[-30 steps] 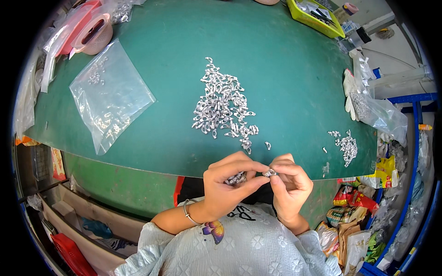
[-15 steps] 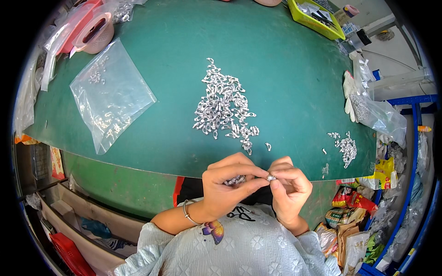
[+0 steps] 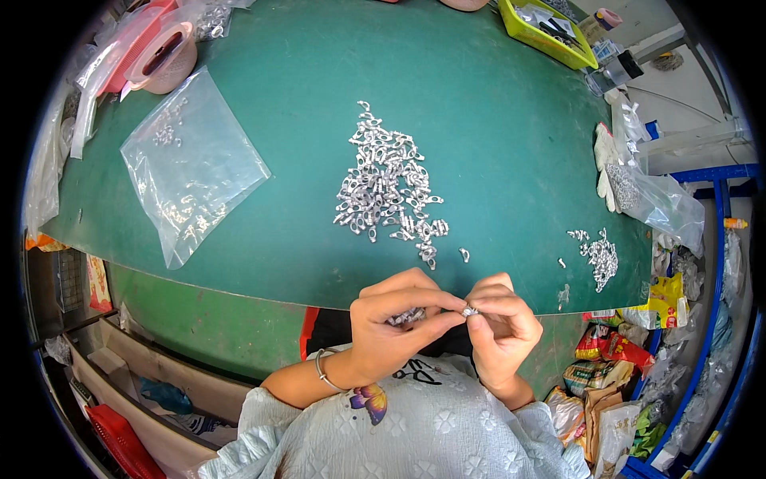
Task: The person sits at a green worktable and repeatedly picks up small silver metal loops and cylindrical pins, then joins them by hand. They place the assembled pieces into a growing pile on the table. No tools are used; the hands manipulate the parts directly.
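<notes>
Both hands sit at 6 o'clock, just off the near edge of the green table (image 3: pixel 495 128). Left hand (image 3: pixel 391 323) is curled, cupping a small bunch of metal pieces (image 3: pixel 407 317) in the palm while thumb and index pinch toward the right. Right hand (image 3: pixel 499 319) has its fingertips pinched on 1 small silver fitting (image 3: pixel 469 311), which sits between the 2 hands' fingertips, touching both.

Main pile of silver fittings (image 3: pixel 387 188) lies at table centre, roughly 12 o'clock from the hands. Smaller heap (image 3: pixel 598 255) at 2 o'clock near the table's right edge. Clear plastic bag (image 3: pixel 191 164) with a few parts at 10 o'clock. Yellow tray (image 3: pixel 546 32) at 1 o'clock, far edge.

Risks, as a judgement: the fitting is tiny and held off the table edge over the lap, so a slipped pinch likely drops it onto clothing or the floor. The left palm's loose bunch could spill if that hand opens while pinching. Stray pieces (image 3: pixel 464 255) near the table edge could get knocked off.
</notes>
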Action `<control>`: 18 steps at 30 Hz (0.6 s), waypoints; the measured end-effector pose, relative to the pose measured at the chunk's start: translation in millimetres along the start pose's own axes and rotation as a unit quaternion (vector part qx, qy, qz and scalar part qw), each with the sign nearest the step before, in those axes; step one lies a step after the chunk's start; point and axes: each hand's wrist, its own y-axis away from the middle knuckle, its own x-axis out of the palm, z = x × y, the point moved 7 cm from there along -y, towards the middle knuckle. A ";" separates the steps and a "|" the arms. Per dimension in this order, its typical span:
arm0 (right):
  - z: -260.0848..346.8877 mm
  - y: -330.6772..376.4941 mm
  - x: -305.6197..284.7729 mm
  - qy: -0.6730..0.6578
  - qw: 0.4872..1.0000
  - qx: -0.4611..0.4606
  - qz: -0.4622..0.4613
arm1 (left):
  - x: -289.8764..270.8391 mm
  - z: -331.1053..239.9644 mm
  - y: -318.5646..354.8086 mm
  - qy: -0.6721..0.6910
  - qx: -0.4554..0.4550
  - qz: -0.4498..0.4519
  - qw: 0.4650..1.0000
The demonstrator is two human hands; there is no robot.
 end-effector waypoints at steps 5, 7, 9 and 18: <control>2.3 0.4 3.1 0.129 0.990 -0.056 0.009 | 1.9 12.1 -1.0 -0.001 0.000 0.006 1.000; 2.4 -0.5 3.8 0.175 0.981 -0.084 0.014 | 0.3 29.0 1.1 0.043 -0.076 -0.005 0.996; -3.6 -3.0 1.6 0.182 0.979 -0.090 0.021 | -0.8 55.3 12.8 0.140 -0.259 -0.018 0.956; -55.8 -12.4 -24.8 0.464 0.884 -0.023 0.043 | -6.3 71.7 11.5 0.373 -0.292 -0.063 0.878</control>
